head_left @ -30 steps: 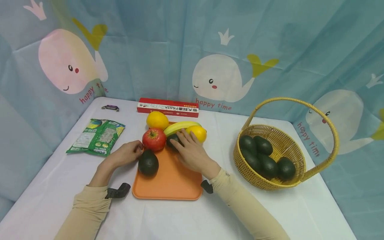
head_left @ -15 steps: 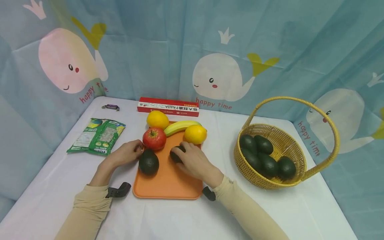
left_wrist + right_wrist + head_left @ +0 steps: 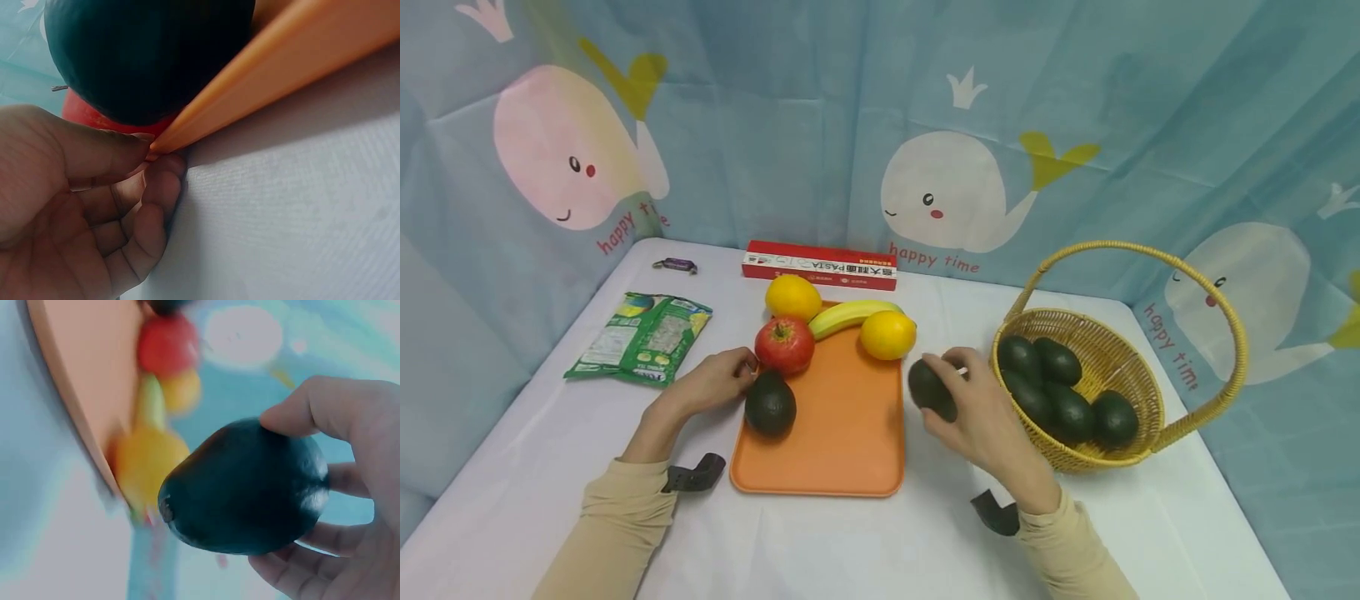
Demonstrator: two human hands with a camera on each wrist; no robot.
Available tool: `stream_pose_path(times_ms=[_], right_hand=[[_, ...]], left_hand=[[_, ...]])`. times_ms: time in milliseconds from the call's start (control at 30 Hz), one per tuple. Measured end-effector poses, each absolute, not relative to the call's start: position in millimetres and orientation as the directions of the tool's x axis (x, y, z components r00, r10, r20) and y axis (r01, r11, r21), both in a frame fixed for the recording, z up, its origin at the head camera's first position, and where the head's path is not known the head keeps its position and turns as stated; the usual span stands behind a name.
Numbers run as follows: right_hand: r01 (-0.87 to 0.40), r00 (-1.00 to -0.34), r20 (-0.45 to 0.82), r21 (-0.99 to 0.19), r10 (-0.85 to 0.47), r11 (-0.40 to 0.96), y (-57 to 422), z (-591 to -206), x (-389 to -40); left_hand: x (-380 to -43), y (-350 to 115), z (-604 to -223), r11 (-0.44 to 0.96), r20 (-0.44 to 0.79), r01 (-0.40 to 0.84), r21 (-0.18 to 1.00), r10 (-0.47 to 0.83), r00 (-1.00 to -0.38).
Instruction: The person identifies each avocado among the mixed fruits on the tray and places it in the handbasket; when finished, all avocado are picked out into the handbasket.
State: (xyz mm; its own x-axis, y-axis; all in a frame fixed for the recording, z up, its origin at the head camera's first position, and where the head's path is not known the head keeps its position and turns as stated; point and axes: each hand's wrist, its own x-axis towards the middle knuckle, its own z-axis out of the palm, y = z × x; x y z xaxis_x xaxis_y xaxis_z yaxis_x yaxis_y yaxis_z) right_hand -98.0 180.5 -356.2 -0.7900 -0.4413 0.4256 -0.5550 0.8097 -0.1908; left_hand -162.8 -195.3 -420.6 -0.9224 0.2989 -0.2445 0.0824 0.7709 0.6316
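My right hand (image 3: 988,417) grips a dark green avocado (image 3: 244,487) between thumb and fingers, in the space between the orange tray (image 3: 827,450) and the wicker basket (image 3: 1033,446). At the tray's left edge my left hand (image 3: 718,385) pinches the rim; the left wrist view shows thumb and fingers (image 3: 112,156) on it. Beside that hand, another avocado (image 3: 771,406) lies on the tray, with a red apple (image 3: 785,345) behind it. Farther back are a banana (image 3: 850,315), a yellow lemon (image 3: 887,335) and a second lemon (image 3: 793,298).
Several avocados (image 3: 1070,414) lie inside the basket, whose tall handle (image 3: 1232,333) arches over its right side. A red pasta box (image 3: 820,265) stands behind the tray. A green snack bag (image 3: 643,337) and a purple wrapped candy (image 3: 676,265) lie at the left.
My right hand has taken hold of the avocado near the banana and carried it right, off the tray toward the basket. My left hand has stayed at the tray's edge.
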Motion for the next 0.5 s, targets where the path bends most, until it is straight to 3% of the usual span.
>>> stream_pose_path(times_ms=[233, 500], right_hand=[[-0.348, -0.844, 0.507, -0.267, -0.176, 0.899, 248.3, -332.7, -97.7], [-0.155, -0.924, 0.378, -0.231, -0.058, 0.961, 280.8, -335.7, -94.4]], left_hand=[[-162.8, -194.8, -418.1, 0.769, -0.248, 0.078, 0.634, 0.298, -0.922], [-162.2, -195.3, -419.5, 0.767, -0.245, 0.075, 0.637, 0.294, -0.924]])
